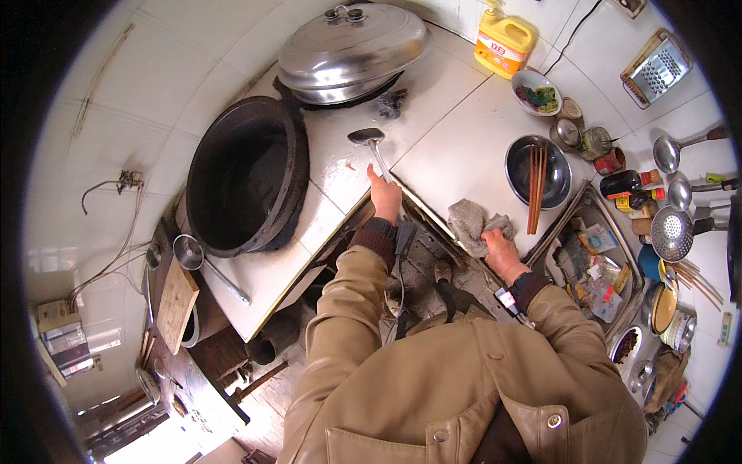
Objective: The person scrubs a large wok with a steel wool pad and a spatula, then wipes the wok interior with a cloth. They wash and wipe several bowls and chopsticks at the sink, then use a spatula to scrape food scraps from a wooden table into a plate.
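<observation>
My left hand [385, 196] grips the handle of a metal wok spatula [371, 139], whose dark blade is over the white tiled counter. Under my right hand [502, 255] is a crumpled grey cloth [476, 225], held at the counter's front edge. A large black wok [240, 180] is set into the counter left of the spatula. Behind the spatula lies a dark scouring pad [392, 103]. Beyond the cloth stands a dark metal bowl [519, 165] with several wooden chopsticks [537, 185] laid across it.
A domed metal lid [353, 52] covers the back-left corner. A yellow detergent jug [504, 43] stands at the back wall, beside a bowl of sponges [536, 93]. Sauce bottles [623, 183] and hanging ladles [669, 155] line the right. A ladle [189, 253] lies before the wok; a cluttered basin [591, 267] is at right.
</observation>
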`<state>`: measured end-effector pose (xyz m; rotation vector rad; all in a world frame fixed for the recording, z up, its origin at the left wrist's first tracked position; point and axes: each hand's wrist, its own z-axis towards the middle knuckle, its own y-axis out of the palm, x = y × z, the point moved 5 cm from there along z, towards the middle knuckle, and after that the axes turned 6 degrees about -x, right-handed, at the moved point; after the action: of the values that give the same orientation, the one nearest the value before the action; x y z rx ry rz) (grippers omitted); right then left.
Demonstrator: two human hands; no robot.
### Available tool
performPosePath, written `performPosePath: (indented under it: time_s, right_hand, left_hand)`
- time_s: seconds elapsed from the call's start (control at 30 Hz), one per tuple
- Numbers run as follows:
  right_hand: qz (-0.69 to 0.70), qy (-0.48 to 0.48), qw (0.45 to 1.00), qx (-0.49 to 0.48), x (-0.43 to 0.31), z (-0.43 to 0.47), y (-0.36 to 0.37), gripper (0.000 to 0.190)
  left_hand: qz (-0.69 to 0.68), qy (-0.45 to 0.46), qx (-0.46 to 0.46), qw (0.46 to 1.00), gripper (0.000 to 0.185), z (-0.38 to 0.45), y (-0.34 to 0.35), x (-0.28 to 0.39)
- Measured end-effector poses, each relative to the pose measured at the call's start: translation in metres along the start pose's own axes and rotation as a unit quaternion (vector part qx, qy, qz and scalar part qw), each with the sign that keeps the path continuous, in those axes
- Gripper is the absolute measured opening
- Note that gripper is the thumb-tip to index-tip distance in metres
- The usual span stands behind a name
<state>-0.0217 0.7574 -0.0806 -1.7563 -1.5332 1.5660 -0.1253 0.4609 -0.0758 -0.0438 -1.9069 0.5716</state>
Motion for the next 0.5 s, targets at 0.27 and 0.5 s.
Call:
performPosePath:
  time_s: [0.27, 0.5]
  right_hand:
    - [0.438, -0.021, 0.898, -0.04, -0.07, 0.034, -0.064, 0.024]
    - [0.449, -0.209, 0.865, -0.083, -0.229, 0.025, -0.106, 0.023]
  left_hand:
    - [-0.356, -0.111, -0.099, 0.923, 0.03, -0.121, -0.078, -0.048]
    - [-0.334, -0.121, -0.157, 0.921, 0.013, -0.219, -0.151, -0.057]
